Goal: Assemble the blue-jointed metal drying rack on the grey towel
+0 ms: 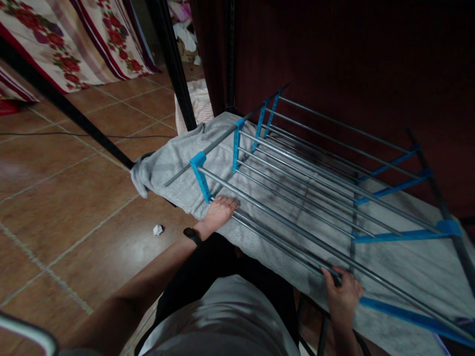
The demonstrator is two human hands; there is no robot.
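Observation:
A grey towel [174, 163] lies spread under the metal rods of a drying rack [297, 198] with blue plastic brackets. My left hand [218, 211] rests flat on the towel at the rack's near edge, fingers stretched under the front rod, a black band on the wrist. My right hand [343, 291] is closed round the near rods and the towel's edge further right.
Brown tiled floor [74, 198] stretches to the left, with a small crumpled white scrap [158, 230] on it. Black poles [174, 64] slant across, floral fabric [67, 39] hangs at top left, and a dark red curtain [352, 59] stands behind the rack.

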